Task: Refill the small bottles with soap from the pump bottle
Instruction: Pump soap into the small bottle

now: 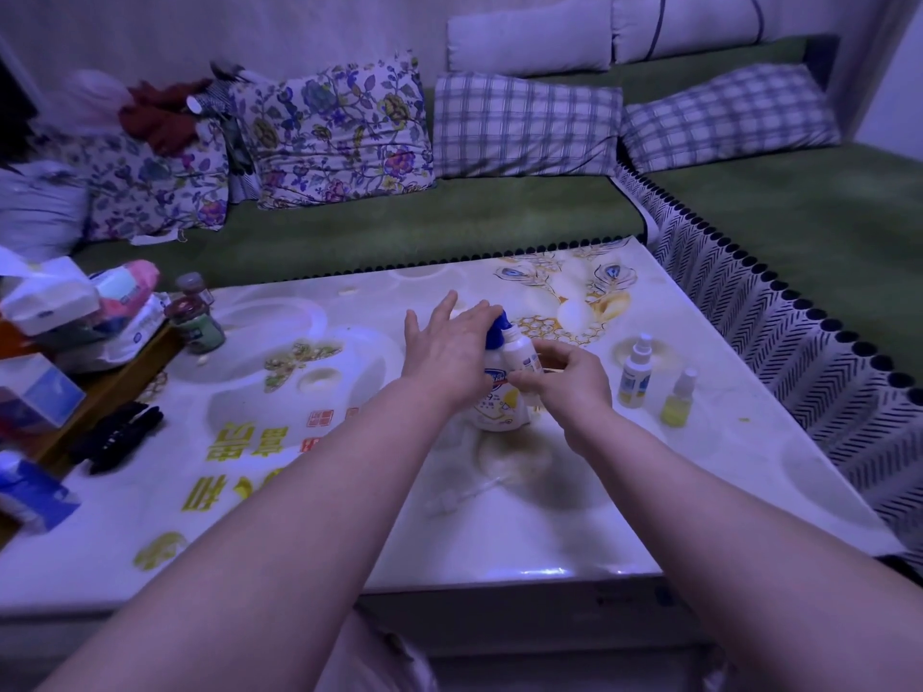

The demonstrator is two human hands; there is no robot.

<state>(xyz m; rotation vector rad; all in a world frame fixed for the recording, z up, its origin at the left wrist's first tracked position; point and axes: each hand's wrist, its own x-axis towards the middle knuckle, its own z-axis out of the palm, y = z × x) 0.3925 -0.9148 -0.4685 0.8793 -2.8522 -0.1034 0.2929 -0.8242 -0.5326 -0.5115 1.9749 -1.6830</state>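
A white pump bottle [499, 409] with a blue pump head stands in the middle of the table [349, 491]. My left hand [447, 352] lies flat on the pump head, fingers straight. My right hand [569, 379] pinches a small white bottle [519, 352] and holds it tilted against the pump's nozzle. Two more small spray bottles stand to the right: a taller white one [635, 374] and a shorter yellow-green one [678, 399], both capped. A clear spray cap with its tube [459, 496] lies on the table in front of the pump bottle.
Tissue packs [55, 297] and boxes crowd a wooden stand at the left, with a dark drink bottle [195, 314] beside them. A black object [117, 434] lies near the table's left edge. A green sofa with cushions [524, 124] wraps the back and right.
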